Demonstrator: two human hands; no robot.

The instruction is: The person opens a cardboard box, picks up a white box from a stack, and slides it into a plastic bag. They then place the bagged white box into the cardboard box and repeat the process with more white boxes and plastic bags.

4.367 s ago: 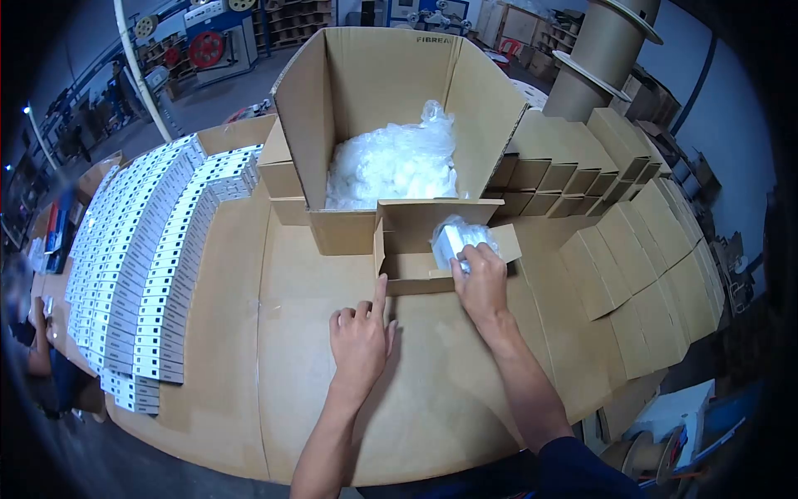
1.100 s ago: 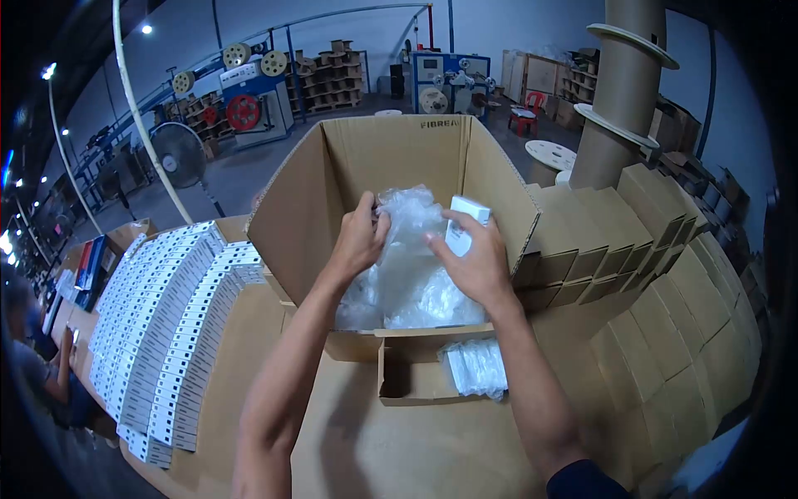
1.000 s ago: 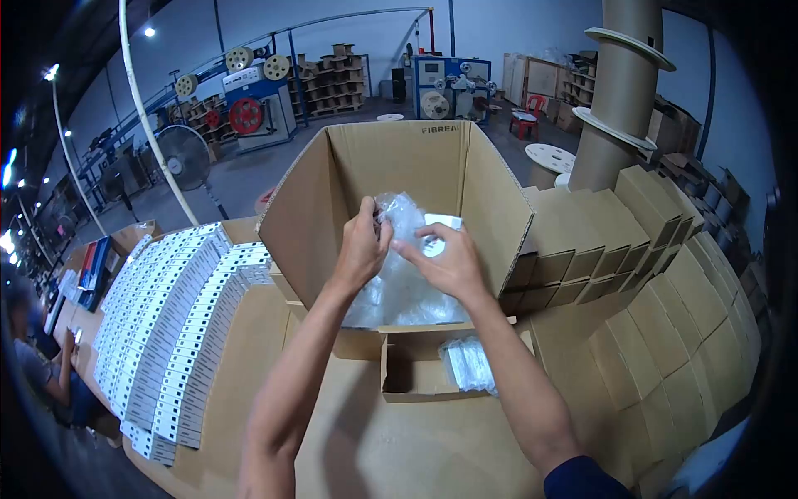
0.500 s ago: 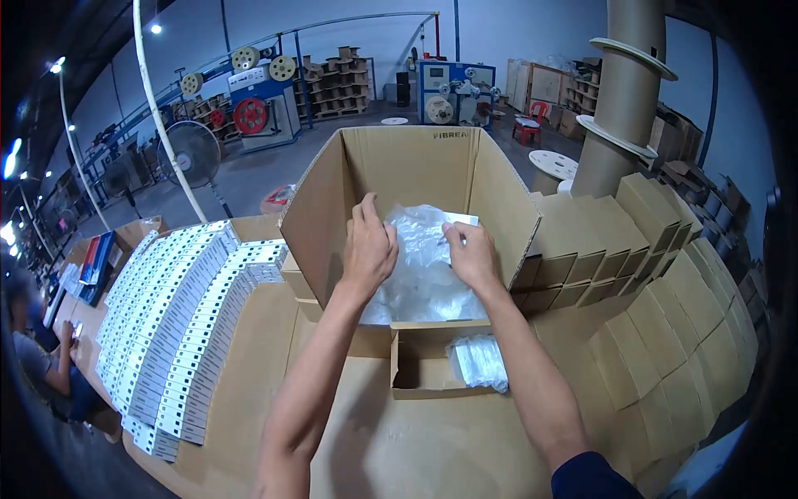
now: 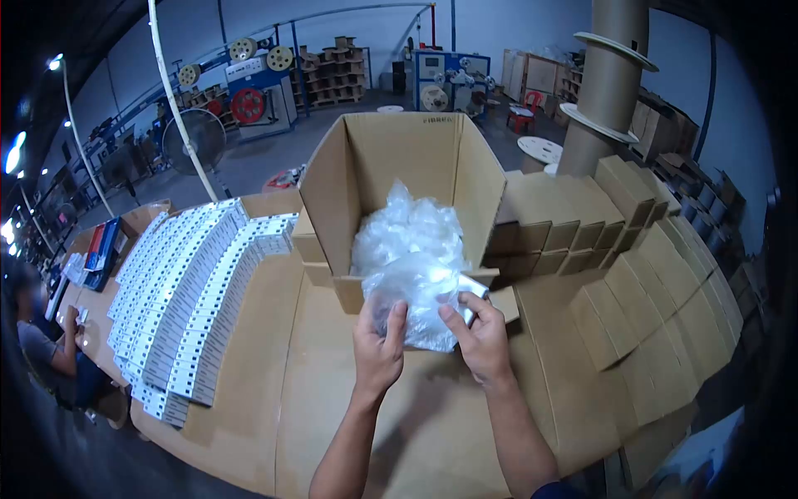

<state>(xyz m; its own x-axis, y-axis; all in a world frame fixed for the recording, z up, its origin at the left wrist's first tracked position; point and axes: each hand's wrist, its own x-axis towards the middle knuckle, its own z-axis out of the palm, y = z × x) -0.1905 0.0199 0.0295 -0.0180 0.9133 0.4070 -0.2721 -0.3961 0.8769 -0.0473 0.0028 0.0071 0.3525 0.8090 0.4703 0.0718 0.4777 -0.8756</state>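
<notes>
My left hand (image 5: pixel 381 341) pinches the near left side of a crinkled, translucent bubble-wrap bag (image 5: pixel 420 287), thumb on top. At its right side, my right hand (image 5: pixel 482 337) is closed on the bag and on a small white box (image 5: pixel 472 289) that shows between thumb and fingers. Behind the hands, a large open carton (image 5: pixel 403 150) holds a heap of similar clear bags (image 5: pixel 411 229). A small brown box (image 5: pixel 504 304) stands in front of the carton, mostly hidden under the bag and hands.
Rows of white boxes (image 5: pixel 187 291) cover the left of the cardboard-covered table (image 5: pixel 332 416). Folded brown boxes (image 5: pixel 657 308) are stacked at right. Another person (image 5: pixel 58 349) sits at the far left. Behind the table stand a fan (image 5: pixel 195 141) and machines (image 5: pixel 258 91).
Both hands have come back from inside the large carton toward me, bringing a bubble-wrap bag over its near edge. The white box remains in my right hand. The view has shifted slightly.
</notes>
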